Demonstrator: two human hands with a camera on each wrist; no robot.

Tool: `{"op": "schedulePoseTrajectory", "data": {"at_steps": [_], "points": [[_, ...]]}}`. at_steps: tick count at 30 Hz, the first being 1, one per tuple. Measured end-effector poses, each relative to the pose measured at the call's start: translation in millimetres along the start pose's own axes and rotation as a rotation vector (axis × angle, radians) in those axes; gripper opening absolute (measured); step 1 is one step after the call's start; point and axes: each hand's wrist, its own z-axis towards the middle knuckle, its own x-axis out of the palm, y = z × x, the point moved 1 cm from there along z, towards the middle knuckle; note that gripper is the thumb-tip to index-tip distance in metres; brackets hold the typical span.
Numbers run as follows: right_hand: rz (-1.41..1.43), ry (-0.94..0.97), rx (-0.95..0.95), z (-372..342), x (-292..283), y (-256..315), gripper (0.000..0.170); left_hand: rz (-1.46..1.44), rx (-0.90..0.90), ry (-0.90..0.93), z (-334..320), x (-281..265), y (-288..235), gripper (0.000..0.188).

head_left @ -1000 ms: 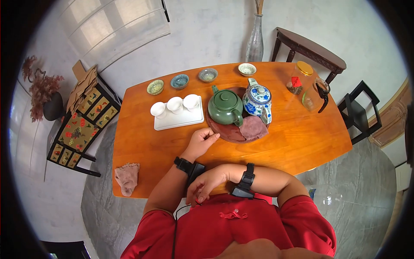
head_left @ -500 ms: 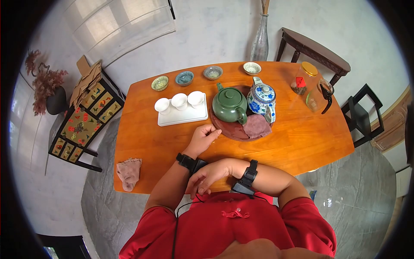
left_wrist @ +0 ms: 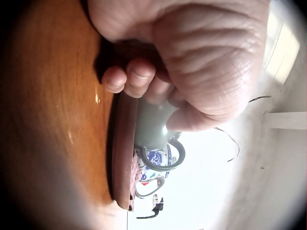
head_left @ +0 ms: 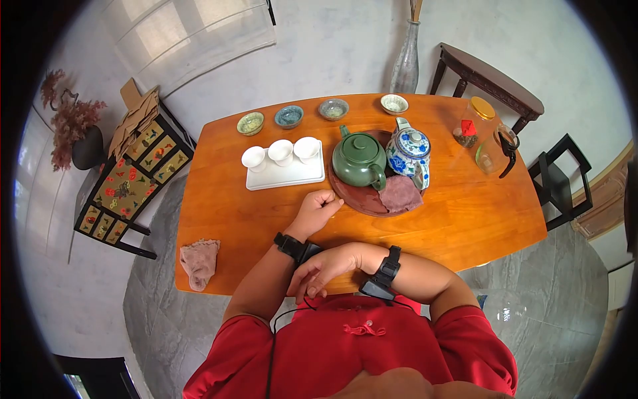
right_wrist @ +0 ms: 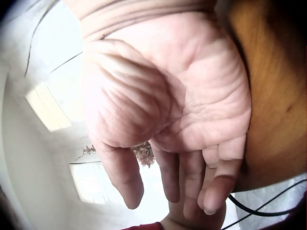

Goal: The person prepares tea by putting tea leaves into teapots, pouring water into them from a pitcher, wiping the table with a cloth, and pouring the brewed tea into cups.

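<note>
My left hand rests on the table by the near left rim of a round brown tray, its fingers loosely curled around nothing. In the left wrist view, its fingertips lie close to the tray's side. On the tray stand a green teapot and a blue-and-white floral teapot, with a folded mauve cloth in front of them. Nearer my body, my right hand hangs relaxed at the table's front edge, palm and loose fingers showing bare in the right wrist view.
Three white cups stand on a white rectangular stand. Several small bowls line the far edge. A yellow-lidded jar and a glass pitcher stand right. A crumpled cloth lies front left. A cable runs below my right hand.
The head view has shifted slightly, so the table and its things sit a little further right and higher. Both hands keep nearly the same places; the right fingers have eased slightly.
</note>
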Motion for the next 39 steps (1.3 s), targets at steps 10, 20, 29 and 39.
{"op": "schedulePoseTrajectory", "data": {"at_steps": [10, 20, 29, 39], "points": [[0.014, -0.013, -0.014, 1.0, -0.6, -4.3, 0.046, -0.016, 0.037, -0.002, -1.5, 0.8, 3.7, 0.029], [-0.003, 0.003, -0.01, 1.7, -2.2, -5.3, 0.048, 0.017, 0.041, -0.027, -0.3, 3.0, -1.7, 0.036], [-0.004, -0.019, -0.006, 0.1, -0.3, -0.4, 0.048, 0.005, 0.006, -0.037, 2.2, 0.7, 5.5, 0.031], [-0.064, 0.033, 0.074, 0.8, -3.9, 8.5, 0.057, 0.082, 0.125, -0.072, 2.5, 0.5, 2.6, 0.03]]}}
